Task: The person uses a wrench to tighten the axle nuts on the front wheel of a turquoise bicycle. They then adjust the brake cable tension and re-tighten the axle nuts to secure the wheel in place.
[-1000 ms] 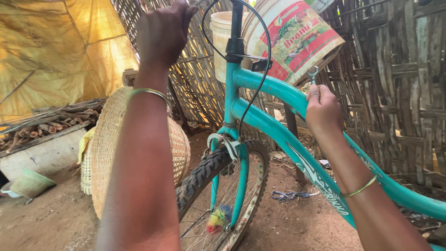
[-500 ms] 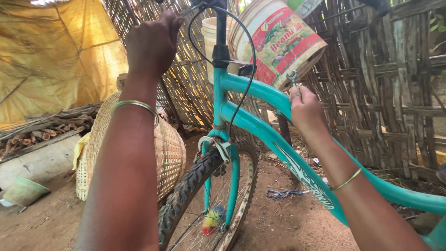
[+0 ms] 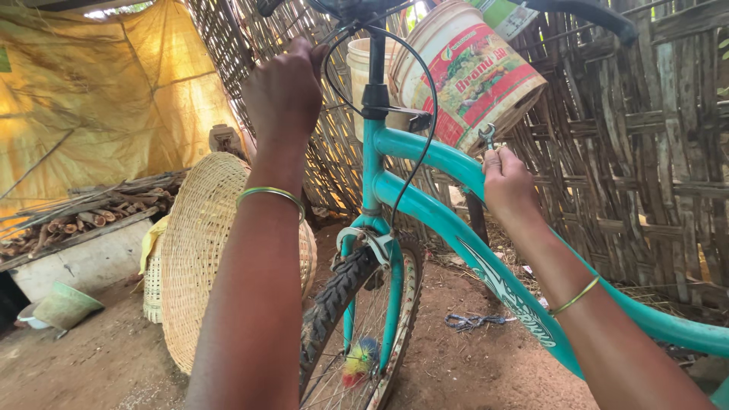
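A teal bicycle [image 3: 425, 197] stands in front of me, its front wheel [image 3: 357, 326] on the dirt floor. My left hand [image 3: 285, 91] is raised and closed around the left handlebar grip, a bangle on the wrist. My right hand [image 3: 507, 182] rests against the top tube and holds a small metal spanner [image 3: 487, 135] whose open end sticks up above the fist. Black brake cables [image 3: 425, 91] loop down from the handlebar past the head tube.
A printed plastic bucket [image 3: 471, 76] hangs from the handlebar near a woven cane wall [image 3: 645, 167]. Round woven baskets [image 3: 197, 243] lean at the left. Firewood [image 3: 83, 212], a yellow tarpaulin [image 3: 99, 99] and a green bowl [image 3: 64, 307] lie further left.
The view has shifted, so the bicycle and both hands sit lower and more to the right in the frame. Both hands keep their holds.
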